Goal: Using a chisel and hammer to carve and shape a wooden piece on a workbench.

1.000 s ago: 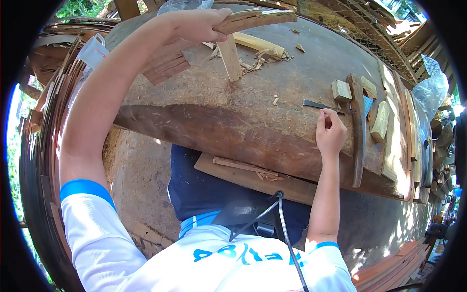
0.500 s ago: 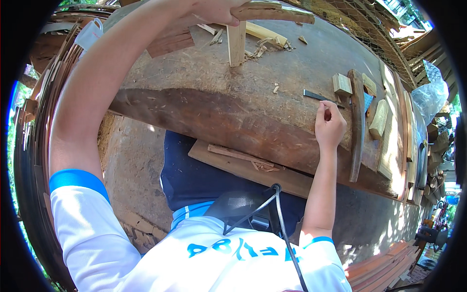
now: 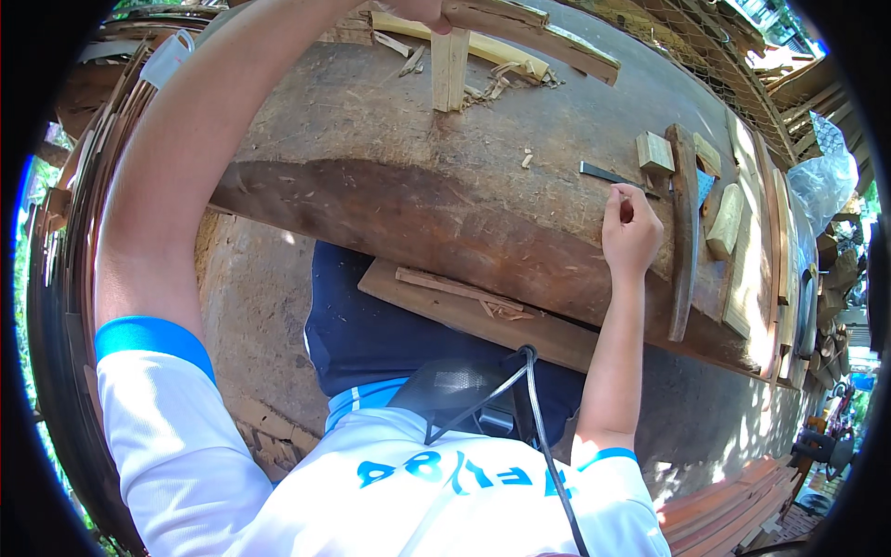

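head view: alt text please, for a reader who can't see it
A person's left hand, partly cut off by the top edge, grips a rough wooden piece above a worn wooden workbench. The curled right hand is at a flat dark tool; whether it holds it is unclear.

Rough wooden bar (image 3: 534, 35) — slanting, pale wooden leg (image 3: 450, 76) below, dark blade (image 3: 601, 173) (flat on workbench (image 3: 343, 116))
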{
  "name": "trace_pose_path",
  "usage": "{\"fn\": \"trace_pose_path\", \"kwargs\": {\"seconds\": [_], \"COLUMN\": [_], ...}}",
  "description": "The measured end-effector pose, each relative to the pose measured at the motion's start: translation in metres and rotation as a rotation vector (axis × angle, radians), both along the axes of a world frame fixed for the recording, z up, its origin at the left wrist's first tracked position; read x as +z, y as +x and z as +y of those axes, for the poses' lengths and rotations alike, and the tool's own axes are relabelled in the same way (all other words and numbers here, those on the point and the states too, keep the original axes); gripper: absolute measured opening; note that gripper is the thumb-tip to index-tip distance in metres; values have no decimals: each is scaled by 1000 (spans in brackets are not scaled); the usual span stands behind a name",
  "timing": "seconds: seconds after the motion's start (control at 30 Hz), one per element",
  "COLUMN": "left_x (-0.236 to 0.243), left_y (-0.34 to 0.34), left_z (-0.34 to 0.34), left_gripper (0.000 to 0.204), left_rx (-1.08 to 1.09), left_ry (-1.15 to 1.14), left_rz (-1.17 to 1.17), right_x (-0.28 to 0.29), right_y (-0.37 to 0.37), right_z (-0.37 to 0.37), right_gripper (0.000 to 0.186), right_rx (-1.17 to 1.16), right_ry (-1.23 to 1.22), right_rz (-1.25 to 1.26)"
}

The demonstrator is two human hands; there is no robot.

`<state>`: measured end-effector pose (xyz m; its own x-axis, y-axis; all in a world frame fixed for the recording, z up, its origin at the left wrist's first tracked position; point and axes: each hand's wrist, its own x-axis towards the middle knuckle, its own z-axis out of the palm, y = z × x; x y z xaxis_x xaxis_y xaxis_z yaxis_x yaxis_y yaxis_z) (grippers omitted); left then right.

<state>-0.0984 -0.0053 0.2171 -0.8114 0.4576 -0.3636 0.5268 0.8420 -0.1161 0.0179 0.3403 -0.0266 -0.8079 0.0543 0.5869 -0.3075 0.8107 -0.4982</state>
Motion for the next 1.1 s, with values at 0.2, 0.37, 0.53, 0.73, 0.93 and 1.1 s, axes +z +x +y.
{"fn": "trace_pose_path", "kwargs": {"seconds": [0.2, 0.37, 0.53, 0.73, 0.93, 1.1], "left_x": [-11, -6, -2, -7, -25, 7], "left_y": [-14, -10, -13, -24, -29, 6], "left_z": [-15, -19, -13, -16, -21, 19], "left_gripper": [84, 87, 85, 71, 70, 71], "left_rx": [39, 60, 122, 97, -32, 48], "left_ry": [27, 100, 65, 76, 110, 46], "left_rz": [28, -2, -101, -131, 49, 13], "right_x": [1, 0, 1, 2, 8, 7], "right_y": [1, 0, 0, 0, 1, -3], "right_z": [-2, 0, -1, -4, -2, -5], "right_gripper": [7, 8, 8, 7, 13, 41], "right_rx": [3, -6, -3, 1, -1, -113], "right_ry": [-17, -6, -16, -23, -28, 184], "right_rz": [-14, -17, -15, -8, -142, 27]}}
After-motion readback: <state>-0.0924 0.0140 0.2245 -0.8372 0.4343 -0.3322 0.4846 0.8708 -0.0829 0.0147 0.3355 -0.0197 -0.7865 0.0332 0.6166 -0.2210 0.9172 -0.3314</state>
